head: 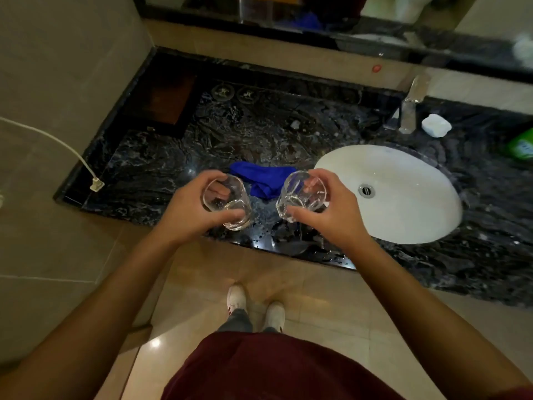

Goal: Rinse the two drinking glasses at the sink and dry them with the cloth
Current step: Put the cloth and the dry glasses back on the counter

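Note:
My left hand (187,213) grips a round clear drinking glass (227,202), fingers curled round its side, above the front edge of the dark marble counter (161,168). My right hand (331,215) grips a second, faceted clear glass (301,196) just left of the white oval sink (403,197). Both glasses are tilted with their mouths toward me. A crumpled blue cloth (264,177) lies on the counter between and behind the two glasses. The chrome tap (409,108) stands behind the sink.
A white soap-like lump (436,125) and a green packet (520,145) lie right of the tap. Two round coasters (235,93) and a dark tray (170,99) sit at the counter's back left. A white cable with a plug (96,184) hangs by the left wall.

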`<state>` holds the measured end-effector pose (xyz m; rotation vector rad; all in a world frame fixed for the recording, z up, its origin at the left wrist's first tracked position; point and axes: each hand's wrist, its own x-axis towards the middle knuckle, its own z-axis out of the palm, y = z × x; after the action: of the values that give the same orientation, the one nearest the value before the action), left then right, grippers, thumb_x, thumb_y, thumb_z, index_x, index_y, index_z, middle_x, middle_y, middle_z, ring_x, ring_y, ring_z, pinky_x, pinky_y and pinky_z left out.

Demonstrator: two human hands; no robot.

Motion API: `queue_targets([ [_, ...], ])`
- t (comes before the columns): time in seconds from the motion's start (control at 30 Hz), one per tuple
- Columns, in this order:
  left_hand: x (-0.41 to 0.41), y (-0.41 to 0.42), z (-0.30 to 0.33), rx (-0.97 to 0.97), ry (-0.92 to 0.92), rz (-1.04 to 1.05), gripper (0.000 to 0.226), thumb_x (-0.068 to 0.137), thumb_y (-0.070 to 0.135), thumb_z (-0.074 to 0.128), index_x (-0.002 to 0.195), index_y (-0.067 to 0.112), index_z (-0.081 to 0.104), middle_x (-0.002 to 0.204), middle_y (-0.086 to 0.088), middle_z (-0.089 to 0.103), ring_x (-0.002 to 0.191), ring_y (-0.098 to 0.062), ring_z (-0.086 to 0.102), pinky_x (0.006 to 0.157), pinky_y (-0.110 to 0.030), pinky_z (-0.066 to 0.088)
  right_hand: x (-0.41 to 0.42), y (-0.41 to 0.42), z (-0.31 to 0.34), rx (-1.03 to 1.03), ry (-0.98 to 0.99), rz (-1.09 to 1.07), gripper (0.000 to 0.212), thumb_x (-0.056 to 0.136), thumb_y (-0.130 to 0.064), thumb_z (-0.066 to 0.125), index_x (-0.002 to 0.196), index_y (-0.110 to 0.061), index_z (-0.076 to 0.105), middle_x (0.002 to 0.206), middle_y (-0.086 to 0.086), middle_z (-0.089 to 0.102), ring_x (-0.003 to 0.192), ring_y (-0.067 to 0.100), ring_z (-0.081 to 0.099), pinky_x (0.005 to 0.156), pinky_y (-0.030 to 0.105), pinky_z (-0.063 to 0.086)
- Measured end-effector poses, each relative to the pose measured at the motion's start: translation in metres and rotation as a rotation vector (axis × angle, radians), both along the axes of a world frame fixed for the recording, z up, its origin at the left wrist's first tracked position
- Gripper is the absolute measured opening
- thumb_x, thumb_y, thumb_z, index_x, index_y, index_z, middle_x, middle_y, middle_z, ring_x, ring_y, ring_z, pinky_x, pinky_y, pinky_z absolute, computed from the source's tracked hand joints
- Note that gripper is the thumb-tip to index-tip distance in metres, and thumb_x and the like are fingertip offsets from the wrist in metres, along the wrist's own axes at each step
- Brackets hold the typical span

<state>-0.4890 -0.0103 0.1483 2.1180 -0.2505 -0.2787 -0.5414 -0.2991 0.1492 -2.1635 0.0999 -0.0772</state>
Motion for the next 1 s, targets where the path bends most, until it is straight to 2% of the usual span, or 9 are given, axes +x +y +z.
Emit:
queue_targets([
  [0.1,0.006,-0.007,0.038,-0.014,-0.054,-0.009,0.067,0.063,0.049,0.088,0.12,0.03,0.059,0.103,0.013,0.069,0.094,0.01,0.066,0.082,-0.007,0.048,0.001,-0.007,0.033,0.017,-0.079,-0.003,0.076,0.069,-0.04,0.09,0.135,-0.031,0.053,0.116,-0.015,0.065,0.104,-0.006,0.062,0.086,0.008,0.048],
  [0.13,0.009,-0.009,0.05,-0.021,-0.074,-0.012,0.065,0.064,0.049,0.087,0.119,0.029,0.059,0.102,0.012,0.07,0.093,0.007,0.067,0.084,-0.011,0.051,0.002,-0.009,0.043,0.022,-0.1,-0.006,0.077,0.069,-0.04,0.09,0.135,-0.031,0.053,0.116,-0.014,0.066,0.104,-0.006,0.062,0.086,0.007,0.047],
  [0.23,0.021,-0.01,0.076,-0.079,-0.117,-0.031,0.066,0.067,0.04,0.091,0.123,0.026,0.06,0.106,0.005,0.073,0.098,-0.007,0.072,0.094,-0.037,0.058,0.006,-0.012,0.072,0.032,-0.168,-0.012,0.077,0.063,-0.046,0.088,0.131,-0.03,0.055,0.114,-0.012,0.068,0.101,-0.003,0.063,0.085,0.009,0.046],
  [0.4,0.046,-0.007,0.108,-0.188,-0.159,-0.059,0.077,0.063,0.036,0.096,0.128,0.019,0.059,0.116,0.0,0.074,0.106,-0.011,0.073,0.098,-0.042,0.058,0.019,-0.01,0.111,0.05,-0.252,-0.027,0.073,0.063,-0.045,0.089,0.127,-0.026,0.058,0.109,-0.011,0.07,0.098,0.0,0.065,0.084,0.01,0.047],
  [0.53,0.068,0.002,0.134,-0.187,-0.265,-0.067,0.08,0.06,0.052,0.09,0.128,0.028,0.057,0.119,0.006,0.073,0.115,-0.009,0.068,0.102,-0.045,0.056,0.031,0.0,0.133,0.115,-0.31,-0.056,0.076,0.063,-0.047,0.091,0.128,-0.027,0.057,0.116,-0.009,0.07,0.105,0.006,0.069,0.093,0.03,0.055],
  [0.63,0.081,0.011,0.15,-0.215,-0.299,-0.063,0.08,0.063,0.044,0.095,0.131,0.023,0.058,0.117,0.003,0.074,0.113,-0.01,0.07,0.102,-0.047,0.056,0.039,0.009,0.144,0.198,-0.317,-0.08,0.074,0.065,-0.041,0.093,0.128,-0.023,0.058,0.123,-0.007,0.07,0.104,0.009,0.073,0.091,0.039,0.061],
  [0.73,0.09,0.018,0.161,-0.221,-0.272,-0.098,0.08,0.061,0.037,0.091,0.133,0.019,0.059,0.114,0.0,0.075,0.106,-0.012,0.073,0.096,-0.045,0.058,0.042,0.016,0.149,0.226,-0.342,-0.087,0.068,0.07,-0.027,0.093,0.128,-0.021,0.058,0.121,-0.006,0.072,0.103,0.008,0.073,0.089,0.032,0.061],
  [0.87,0.095,0.019,0.162,-0.21,-0.267,-0.098,0.091,0.058,0.041,0.089,0.139,0.022,0.052,0.113,0.003,0.074,0.105,-0.009,0.073,0.093,-0.036,0.058,0.046,0.014,0.153,0.171,-0.379,-0.089,0.072,0.067,-0.033,0.091,0.13,-0.022,0.056,0.119,-0.009,0.072,0.106,0.007,0.071,0.09,0.024,0.057],
  [1.0,0.103,0.018,0.159,-0.193,-0.303,-0.049,0.081,0.062,0.036,0.09,0.133,0.02,0.056,0.114,0.005,0.074,0.106,-0.006,0.072,0.098,-0.037,0.057,0.06,0.002,0.157,0.14,-0.391,-0.076,0.071,0.067,-0.034,0.089,0.129,-0.023,0.056,0.117,-0.014,0.071,0.103,0.0,0.07,0.086,0.016,0.055],
])
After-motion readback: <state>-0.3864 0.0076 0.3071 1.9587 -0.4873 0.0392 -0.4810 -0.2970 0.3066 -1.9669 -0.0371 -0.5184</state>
